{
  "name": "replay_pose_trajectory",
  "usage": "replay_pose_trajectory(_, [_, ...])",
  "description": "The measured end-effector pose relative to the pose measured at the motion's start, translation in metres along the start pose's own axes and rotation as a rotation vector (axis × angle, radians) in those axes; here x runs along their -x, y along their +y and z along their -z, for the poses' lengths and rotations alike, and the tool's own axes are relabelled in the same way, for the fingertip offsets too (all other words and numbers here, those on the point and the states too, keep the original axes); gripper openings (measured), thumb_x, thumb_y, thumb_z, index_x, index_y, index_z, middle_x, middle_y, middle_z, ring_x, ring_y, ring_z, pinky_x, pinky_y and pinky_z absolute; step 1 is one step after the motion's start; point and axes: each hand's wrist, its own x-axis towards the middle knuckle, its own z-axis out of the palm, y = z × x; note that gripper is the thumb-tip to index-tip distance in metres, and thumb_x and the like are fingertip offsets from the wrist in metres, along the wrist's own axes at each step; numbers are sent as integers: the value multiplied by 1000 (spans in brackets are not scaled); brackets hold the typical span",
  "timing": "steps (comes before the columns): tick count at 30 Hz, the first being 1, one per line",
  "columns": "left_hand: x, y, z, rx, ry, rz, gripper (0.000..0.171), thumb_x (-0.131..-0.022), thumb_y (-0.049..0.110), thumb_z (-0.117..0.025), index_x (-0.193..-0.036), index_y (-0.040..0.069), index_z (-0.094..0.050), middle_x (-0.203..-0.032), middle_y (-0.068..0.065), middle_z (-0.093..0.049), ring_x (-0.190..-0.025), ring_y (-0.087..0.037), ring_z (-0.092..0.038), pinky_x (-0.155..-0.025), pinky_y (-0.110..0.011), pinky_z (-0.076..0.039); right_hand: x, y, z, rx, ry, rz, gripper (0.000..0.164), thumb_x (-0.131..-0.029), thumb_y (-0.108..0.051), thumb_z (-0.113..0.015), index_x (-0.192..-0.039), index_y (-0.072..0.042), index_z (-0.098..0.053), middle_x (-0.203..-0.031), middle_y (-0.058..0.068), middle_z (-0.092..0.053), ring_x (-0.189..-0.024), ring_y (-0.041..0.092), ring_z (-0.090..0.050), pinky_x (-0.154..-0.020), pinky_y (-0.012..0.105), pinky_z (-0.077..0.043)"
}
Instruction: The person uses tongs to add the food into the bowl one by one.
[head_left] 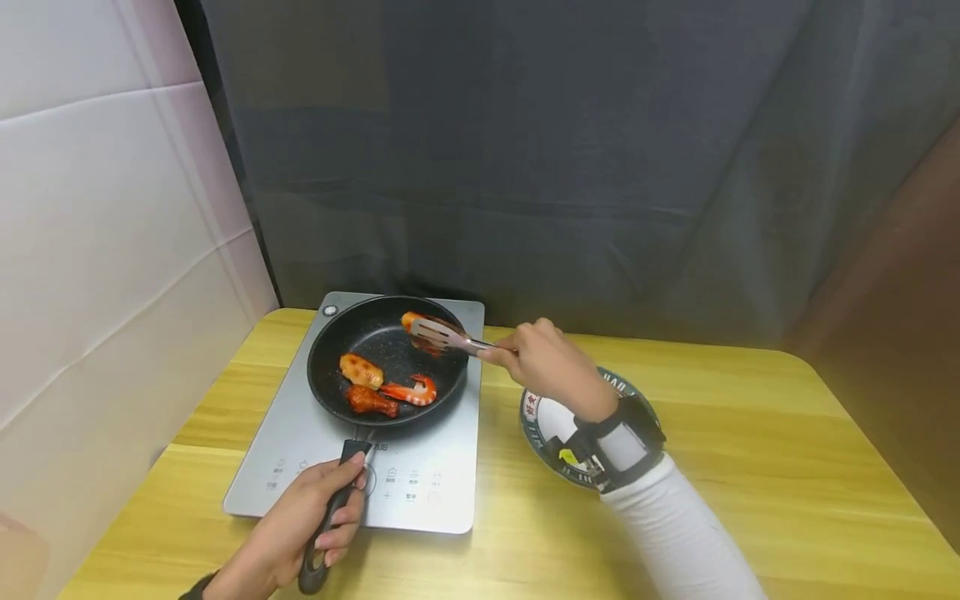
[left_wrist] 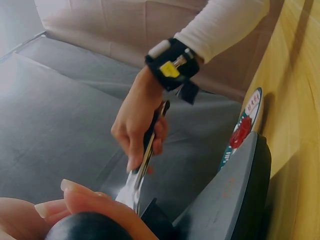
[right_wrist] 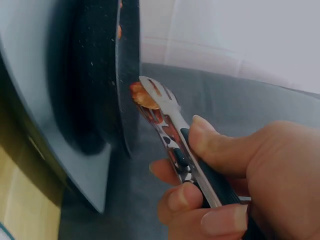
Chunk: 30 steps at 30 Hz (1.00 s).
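Note:
My left hand grips the black handle of a frying pan on a silver induction cooker. My right hand holds metal tongs with dark grips. Pinched between the tongs' slotted tips is an orange-brown piece of food, by the pan's far right rim; it looks like a chicken wing. Inside the pan lie another wing-like piece, a drumstick and a shrimp, close together at the near left.
A patterned plate stands right of the cooker, partly hidden under my right forearm. Something red lies on it in the left wrist view. Dark cloth hangs behind the wooden table, and a pale wall rises at left.

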Motion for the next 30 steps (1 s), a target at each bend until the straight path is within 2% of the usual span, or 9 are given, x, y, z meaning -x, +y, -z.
replay_pose_trajectory(2, [0, 0, 0, -1, 0, 0, 36, -103, 38, -41, -97, 3, -36, -61, 4, -36, -39, -4, -32, -37, -20, -35, -9, -3, -4, -20, -29, 4, 29, -95, -32, -62, -78, -12, -74, -49, -9, -26, -43, 6, -25, -42, 23, -24])
replay_pose_trajectory(6, [0, 0, -1, 11, 3, 8, 35, -103, 37, -41, -96, 3, -37, -61, 4, -36, -39, -4, -32, -37, -20, -35, -24, -9, -12, -26, -71, 25, 30, -96, -32, -61, -81, -11, -77, -46, -10, -26, -41, 6, -26, -41, 21, -23])
replay_pose_trajectory(11, [-1, 1, -2, 20, 14, 25, 33, -103, 36, -40, -96, 4, -38, -61, 5, -37, -40, -3, -33, -37, -19, -35, -40, -18, -17, -20, -134, -38, 34, -97, -32, -58, -77, -12, -78, -46, -8, -29, -41, 7, -26, -41, 21, -20])
replay_pose_trajectory(14, [-1, 1, -1, 19, 11, 26, 32, -104, 36, -39, -96, 4, -37, -61, 5, -36, -40, -3, -33, -37, -19, -35, -50, -23, -20, -20, -176, -89, 36, -97, -34, -58, -77, -11, -77, -48, -7, -36, -43, 8, -31, -41, 21, -24])
replay_pose_trajectory(19, [-2, 2, -1, 23, 3, 16, 33, -103, 37, -40, -96, 4, -37, -61, 5, -36, -40, -3, -33, -37, -19, -35, -62, -28, -23, 23, -226, -116, 36, -97, -36, -56, -79, -15, -78, -51, -5, -44, -55, 14, -43, -46, 23, -33])
replay_pose_trajectory(22, [-2, 1, -1, 26, 3, 13, 34, -103, 37, -41, -96, 4, -37, -61, 5, -37, -39, -3, -33, -37, -19, -35, -67, -31, -24, 42, -252, -128, 35, -97, -36, -55, -80, -16, -78, -57, -3, -48, -67, 19, -46, -50, 25, -37])
replay_pose_trajectory(24, [-2, 1, -2, 26, 3, 12, 34, -103, 37, -41, -96, 3, -37, -61, 5, -36, -39, -3, -33, -37, -19, -35, -69, -33, -25, 47, -261, -128, 38, -97, -38, -55, -77, -14, -78, -58, -2, -48, -68, 20, -46, -50, 26, -38])
replay_pose_trajectory(30, [-2, 1, -2, 19, 3, 7, 35, -103, 38, -41, -96, 3, -37, -61, 5, -36, -39, -3, -33, -36, -19, -35, -72, -37, -27, 55, -250, -50, 43, -98, -35, -55, -70, -9, -75, -48, -6, -44, -50, 12, -42, -45, 21, -34])
